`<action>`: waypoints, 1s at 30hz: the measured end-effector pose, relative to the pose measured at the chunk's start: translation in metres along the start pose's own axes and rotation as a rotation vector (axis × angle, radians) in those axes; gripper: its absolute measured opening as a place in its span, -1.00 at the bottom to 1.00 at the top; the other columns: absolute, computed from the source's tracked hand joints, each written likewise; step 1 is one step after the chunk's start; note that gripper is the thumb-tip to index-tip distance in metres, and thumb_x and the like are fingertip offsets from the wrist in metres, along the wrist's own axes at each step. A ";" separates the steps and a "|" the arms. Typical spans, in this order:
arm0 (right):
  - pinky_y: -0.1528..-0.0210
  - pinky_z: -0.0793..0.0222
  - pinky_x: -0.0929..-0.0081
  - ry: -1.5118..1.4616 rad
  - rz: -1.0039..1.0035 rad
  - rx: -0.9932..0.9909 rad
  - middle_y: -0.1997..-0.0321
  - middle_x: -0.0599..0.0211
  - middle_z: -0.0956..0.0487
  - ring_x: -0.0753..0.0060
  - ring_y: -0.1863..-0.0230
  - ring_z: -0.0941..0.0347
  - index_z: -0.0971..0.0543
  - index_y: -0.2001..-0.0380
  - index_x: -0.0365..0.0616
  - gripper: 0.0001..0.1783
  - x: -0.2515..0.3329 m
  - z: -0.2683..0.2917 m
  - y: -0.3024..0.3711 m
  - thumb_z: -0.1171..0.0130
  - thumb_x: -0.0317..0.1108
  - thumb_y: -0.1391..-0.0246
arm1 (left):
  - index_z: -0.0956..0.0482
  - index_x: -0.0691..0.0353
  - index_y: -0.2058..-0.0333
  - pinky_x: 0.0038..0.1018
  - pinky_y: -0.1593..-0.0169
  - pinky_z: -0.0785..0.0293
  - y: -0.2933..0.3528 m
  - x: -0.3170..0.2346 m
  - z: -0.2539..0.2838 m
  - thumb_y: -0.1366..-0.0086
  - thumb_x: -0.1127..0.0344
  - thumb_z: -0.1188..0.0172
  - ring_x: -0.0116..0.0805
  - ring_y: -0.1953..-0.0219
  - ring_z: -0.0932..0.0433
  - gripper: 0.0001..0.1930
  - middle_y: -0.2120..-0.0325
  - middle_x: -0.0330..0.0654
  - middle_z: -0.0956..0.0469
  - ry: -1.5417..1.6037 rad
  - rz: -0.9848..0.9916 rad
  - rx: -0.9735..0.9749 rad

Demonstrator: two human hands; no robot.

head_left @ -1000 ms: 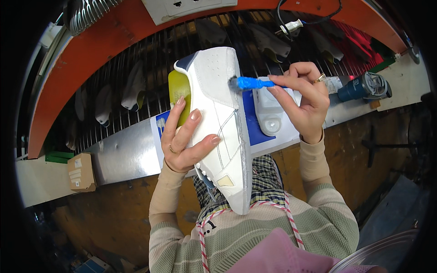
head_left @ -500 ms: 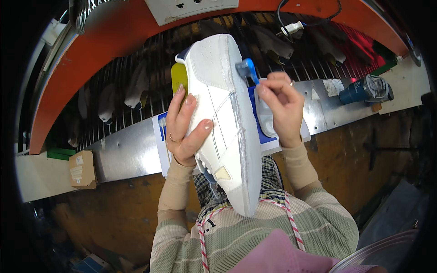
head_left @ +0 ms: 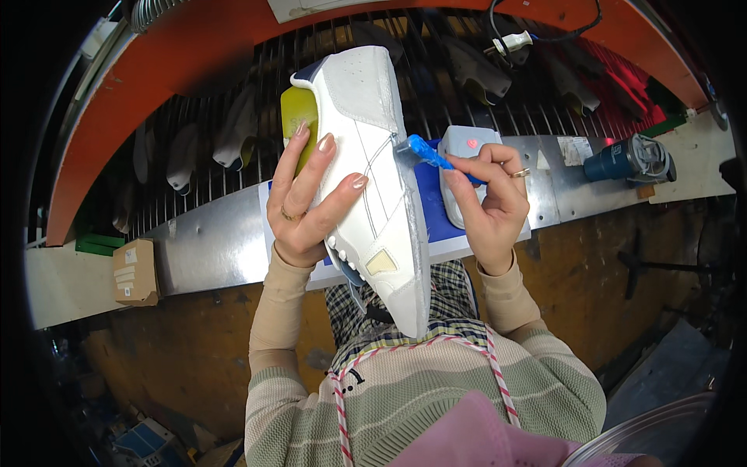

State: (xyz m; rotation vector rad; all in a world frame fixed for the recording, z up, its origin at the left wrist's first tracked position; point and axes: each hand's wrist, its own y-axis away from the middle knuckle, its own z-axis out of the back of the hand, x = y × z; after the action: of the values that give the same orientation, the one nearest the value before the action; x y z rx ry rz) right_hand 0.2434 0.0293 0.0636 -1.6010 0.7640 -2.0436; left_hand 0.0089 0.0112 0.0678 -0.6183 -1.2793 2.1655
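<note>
A white shoe upper (head_left: 350,163) on a yellow-green last (head_left: 299,109) is held on end, its toe toward my lap. Fingers of my left hand (head_left: 311,206) spread over its side and brace it; part of that grip is hidden behind the upper. A small blue brush (head_left: 426,151) is pinched between the thumb and fingers of my right hand (head_left: 492,204). Its head meets the grey lower edge of the upper, about midway along. A pale grey container with a pink heart (head_left: 454,202) stands behind my right hand, on a blue-and-white surface.
Several other uppers (head_left: 235,134) lie on the dark bar rack beyond a metal ledge (head_left: 210,253). A blue tumbler (head_left: 615,161) is at the right, a cardboard box (head_left: 135,272) at the left. A plug on a cable (head_left: 511,43) hangs at the back.
The brush has moved down along the upper's edge toward the toe, and its handle now slants more sideways. The upper has shifted slightly up and left with my left hand.
</note>
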 end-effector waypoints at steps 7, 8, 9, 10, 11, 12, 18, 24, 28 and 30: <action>0.40 -0.27 0.63 0.155 0.227 -0.065 0.23 0.35 -0.35 0.60 0.39 -0.31 -0.71 0.25 -0.23 -0.71 -0.003 0.002 -0.028 -0.47 -0.59 0.14 | -0.62 -0.19 0.07 -0.19 -0.24 -0.52 0.003 -0.005 0.000 0.05 0.28 -0.50 0.05 -0.22 -0.43 -0.51 -0.14 -0.22 -0.49 0.019 -0.010 0.011; 0.41 -0.26 0.64 0.183 0.264 -0.070 0.23 0.35 -0.35 0.60 0.40 -0.31 -0.71 0.25 -0.23 -0.71 -0.003 0.003 -0.033 -0.47 -0.59 0.14 | -0.62 -0.19 0.07 -0.19 -0.24 -0.53 0.003 -0.005 0.000 0.04 0.28 -0.50 0.05 -0.22 -0.43 -0.51 -0.14 -0.21 -0.49 0.020 -0.011 0.012; 0.42 -0.25 0.64 0.213 0.291 -0.072 0.23 0.35 -0.35 0.60 0.41 -0.31 -0.71 0.25 -0.22 -0.70 -0.004 0.004 -0.037 -0.47 -0.59 0.14 | -0.62 -0.19 0.07 -0.19 -0.24 -0.53 0.003 -0.005 0.000 0.04 0.27 -0.50 0.05 -0.22 -0.43 -0.51 -0.14 -0.21 -0.49 0.020 -0.012 0.012; 0.42 -0.25 0.65 0.197 0.314 -0.063 0.23 0.35 -0.35 0.60 0.41 -0.30 -0.71 0.25 -0.22 -0.71 -0.005 0.004 -0.042 -0.47 -0.58 0.15 | -0.62 -0.19 0.07 -0.19 -0.24 -0.52 0.003 -0.005 0.000 0.04 0.27 -0.50 0.05 -0.22 -0.43 -0.51 -0.14 -0.21 -0.49 0.024 -0.012 0.012; 0.42 -0.25 0.65 0.181 0.325 -0.050 0.23 0.35 -0.35 0.60 0.41 -0.30 -0.71 0.26 -0.22 -0.71 -0.006 0.006 -0.045 -0.48 -0.58 0.15 | -0.62 -0.19 0.07 -0.19 -0.24 -0.52 0.003 -0.005 0.000 0.04 0.27 -0.50 0.05 -0.22 -0.43 -0.51 -0.14 -0.21 -0.49 0.027 -0.012 0.012; 0.42 -0.25 0.65 0.165 0.337 -0.037 0.23 0.35 -0.35 0.60 0.42 -0.30 -0.71 0.26 -0.23 -0.71 -0.006 0.007 -0.047 -0.48 -0.58 0.15 | -0.62 -0.19 0.07 -0.19 -0.24 -0.52 0.003 -0.006 0.000 0.04 0.27 -0.50 0.05 -0.22 -0.43 -0.51 -0.14 -0.21 -0.49 0.033 -0.011 0.011; 0.42 -0.23 0.66 0.065 0.229 0.147 0.29 0.35 -0.39 0.61 0.43 -0.30 -0.72 0.32 -0.24 -0.76 -0.006 0.023 -0.042 -0.46 -0.55 0.17 | -0.60 -0.20 0.06 -0.18 -0.25 -0.51 0.002 -0.003 -0.002 0.04 0.27 -0.50 0.05 -0.23 -0.42 -0.50 -0.14 -0.22 -0.49 0.023 0.003 -0.027; 0.42 -0.19 0.65 -0.031 0.142 0.305 0.33 0.38 -0.36 0.60 0.42 -0.28 -0.72 0.34 -0.24 -0.79 -0.005 0.037 -0.035 -0.44 -0.53 0.15 | -0.58 -0.20 0.05 -0.20 -0.26 -0.50 0.004 0.001 -0.002 0.03 0.28 -0.50 0.05 -0.24 -0.41 -0.49 -0.16 -0.24 -0.47 0.008 0.005 -0.021; 0.39 -0.18 0.63 -0.100 0.071 0.384 0.34 0.38 -0.38 0.58 0.37 -0.29 -0.72 0.36 -0.25 -0.83 -0.003 0.044 -0.031 -0.42 -0.53 0.12 | -0.60 -0.15 0.06 -0.19 -0.27 -0.49 0.004 0.002 -0.002 0.04 0.30 -0.50 0.06 -0.24 -0.41 -0.50 -0.15 -0.19 -0.49 0.012 0.010 -0.033; 0.35 -0.21 0.63 -0.166 -0.122 0.367 0.32 0.38 -0.40 0.59 0.34 -0.30 -0.71 0.36 -0.27 -0.86 0.003 0.045 -0.023 -0.39 -0.54 0.07 | -0.60 -0.11 0.07 -0.18 -0.27 -0.48 0.003 0.004 -0.004 0.04 0.30 -0.50 0.06 -0.24 -0.41 -0.51 -0.15 -0.16 -0.49 0.011 0.013 -0.039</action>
State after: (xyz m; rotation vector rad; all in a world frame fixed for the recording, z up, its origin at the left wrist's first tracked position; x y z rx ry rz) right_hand 0.2862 0.0376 0.0891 -1.6047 0.2204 -1.9611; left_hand 0.0078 0.0155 0.0628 -0.6555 -1.3185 2.1496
